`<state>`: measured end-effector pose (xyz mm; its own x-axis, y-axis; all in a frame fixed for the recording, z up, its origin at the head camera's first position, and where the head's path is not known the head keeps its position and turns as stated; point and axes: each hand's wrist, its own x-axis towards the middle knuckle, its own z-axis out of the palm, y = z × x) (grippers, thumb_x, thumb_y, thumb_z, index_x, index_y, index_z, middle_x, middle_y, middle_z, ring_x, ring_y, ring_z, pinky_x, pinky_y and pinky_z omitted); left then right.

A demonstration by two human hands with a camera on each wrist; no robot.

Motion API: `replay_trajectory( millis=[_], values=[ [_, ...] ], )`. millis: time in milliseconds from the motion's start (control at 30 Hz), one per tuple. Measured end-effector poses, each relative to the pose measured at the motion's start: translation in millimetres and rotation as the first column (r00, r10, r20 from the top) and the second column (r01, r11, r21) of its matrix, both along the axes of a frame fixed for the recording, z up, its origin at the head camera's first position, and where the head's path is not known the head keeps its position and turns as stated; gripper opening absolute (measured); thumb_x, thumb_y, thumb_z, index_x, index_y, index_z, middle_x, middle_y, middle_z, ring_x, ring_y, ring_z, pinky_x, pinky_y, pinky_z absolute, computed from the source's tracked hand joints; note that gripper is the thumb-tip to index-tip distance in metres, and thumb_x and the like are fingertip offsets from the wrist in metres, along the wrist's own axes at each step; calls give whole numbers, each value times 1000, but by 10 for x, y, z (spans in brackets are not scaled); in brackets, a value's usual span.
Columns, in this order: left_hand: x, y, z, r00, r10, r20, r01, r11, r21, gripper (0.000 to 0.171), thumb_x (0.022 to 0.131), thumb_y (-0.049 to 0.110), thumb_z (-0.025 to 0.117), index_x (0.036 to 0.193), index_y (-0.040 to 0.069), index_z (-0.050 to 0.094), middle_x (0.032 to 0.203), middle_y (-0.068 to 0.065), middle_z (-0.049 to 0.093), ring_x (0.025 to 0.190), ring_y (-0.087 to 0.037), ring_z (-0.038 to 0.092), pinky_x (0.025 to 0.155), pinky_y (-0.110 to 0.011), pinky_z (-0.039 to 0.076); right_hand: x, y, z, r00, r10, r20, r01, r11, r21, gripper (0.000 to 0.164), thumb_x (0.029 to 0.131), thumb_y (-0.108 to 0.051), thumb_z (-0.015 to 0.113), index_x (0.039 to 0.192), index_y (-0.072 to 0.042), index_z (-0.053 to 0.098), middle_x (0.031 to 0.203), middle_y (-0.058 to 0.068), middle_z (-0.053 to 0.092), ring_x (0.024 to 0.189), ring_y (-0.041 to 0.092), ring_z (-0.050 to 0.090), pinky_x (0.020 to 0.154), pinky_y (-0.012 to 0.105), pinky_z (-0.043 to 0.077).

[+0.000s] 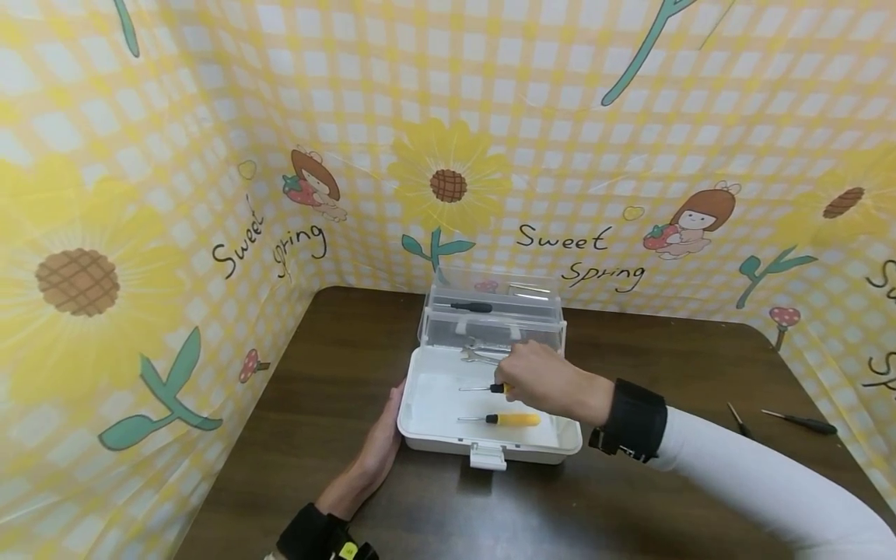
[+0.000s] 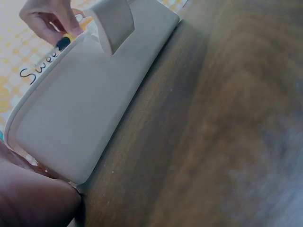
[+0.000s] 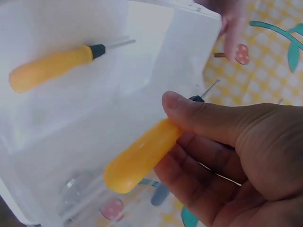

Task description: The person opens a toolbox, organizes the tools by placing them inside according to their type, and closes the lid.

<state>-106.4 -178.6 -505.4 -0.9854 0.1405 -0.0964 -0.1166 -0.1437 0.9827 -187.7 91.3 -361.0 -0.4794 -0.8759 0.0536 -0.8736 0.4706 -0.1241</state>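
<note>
A white toolbox (image 1: 435, 400) stands with its lid folded back on a dark wooden table. My right hand (image 1: 542, 377) pinches a yellow-handled screwdriver (image 3: 142, 153) between thumb and fingers, over the inside of the box. Its thin shaft points left in the head view. Nearer the front latch (image 1: 488, 456), a second yellow-handled screwdriver (image 3: 52, 68) lies on the box floor. My left hand (image 1: 381, 443) rests along the box's left side with its fingers extended; part of it is hidden behind the wall. A metal wrench (image 1: 478, 357) lies at the back of the box.
The clear lid (image 1: 448, 330) holds a dark-handled screwdriver (image 1: 472, 307) in its compartment. On the table's right side lie a dark screwdriver (image 1: 805, 422) and another slim tool (image 1: 737, 418), partly covered by the right sleeve. A yellow checked cloth (image 1: 595, 179) hangs behind the table.
</note>
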Motion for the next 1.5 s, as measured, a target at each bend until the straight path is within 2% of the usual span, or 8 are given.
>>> replay_trajectory(
  millis=[133, 333, 500, 800, 967, 1167, 1400, 1500],
  values=[
    [-3, 6, 13, 1000, -1, -4, 1, 1000, -1, 84, 112, 63, 18, 170, 4, 4, 178, -13, 0, 164, -30, -5, 129, -59, -3, -21, -66, -90, 1000, 8, 7, -8, 999, 49, 13, 84, -10, 91, 82, -11, 78, 71, -4, 69, 61, 4, 48, 60, 22, 44],
    [9, 1, 31, 1000, -2, -10, 2, 1000, -8, 83, 113, 62, 17, 170, 4, 3, 178, -14, -1, 164, -31, -7, 129, -59, -4, -29, -138, -226, 999, 32, 25, -34, 995, 91, 10, 86, -14, 90, 89, -11, 82, 77, -4, 74, 67, 8, 61, 66, 23, 52],
    [17, -4, 25, 1000, -2, -17, 2, 1000, 0, 77, 115, 56, 16, 170, 4, 3, 178, -14, -1, 164, -30, -7, 129, -58, -4, -44, -163, -331, 997, 72, 1, -72, 991, 113, 10, 86, -15, 91, 86, -13, 81, 74, -5, 73, 66, 8, 63, 63, 22, 51],
    [2, -9, 26, 1000, 1, -24, -1, 1000, 2, 82, 113, 60, 17, 170, 2, 3, 178, -15, -1, 163, -31, -7, 129, -59, -5, -49, -177, -368, 994, 96, -45, -86, 980, 181, 12, 82, -16, 93, 86, -14, 81, 74, -5, 70, 68, 10, 62, 63, 24, 50],
    [7, -2, 20, 1000, -2, -14, 2, 1000, 0, 82, 113, 61, 17, 170, 3, 3, 178, -15, -2, 164, -31, -7, 129, -59, -5, -40, -187, -411, 994, 97, -45, -85, 973, 215, 9, 85, -12, 90, 89, -14, 81, 74, -5, 70, 63, 7, 54, 59, 22, 45],
    [18, 9, 5, 1000, -3, -15, 3, 1000, 2, 80, 114, 59, 17, 170, 4, 2, 178, -14, -2, 164, -31, -8, 129, -59, -5, -29, -180, -486, 996, 85, -24, -77, 966, 246, 13, 86, -3, 81, 81, -13, 76, 64, -6, 56, 58, 8, 36, 53, 24, 29],
    [16, 9, 11, 1000, -1, -11, 1, 1000, -10, 82, 113, 61, 17, 170, 4, 2, 178, -14, -2, 164, -31, -8, 129, -59, -5, -31, -156, -518, 996, 86, -29, -77, 966, 247, 12, 87, -4, 81, 82, -13, 76, 64, -6, 54, 59, 8, 35, 54, 23, 30],
    [4, 1, 1, 1000, -10, -19, 10, 1000, -12, 83, 113, 62, 16, 170, 4, 2, 178, -13, -2, 164, -30, -8, 129, -58, -5, -22, -127, -521, 992, 113, -58, -98, 970, 223, 22, 87, -2, 80, 74, -15, 68, 61, -7, 49, 59, 8, 31, 54, 23, 26]
  ],
)
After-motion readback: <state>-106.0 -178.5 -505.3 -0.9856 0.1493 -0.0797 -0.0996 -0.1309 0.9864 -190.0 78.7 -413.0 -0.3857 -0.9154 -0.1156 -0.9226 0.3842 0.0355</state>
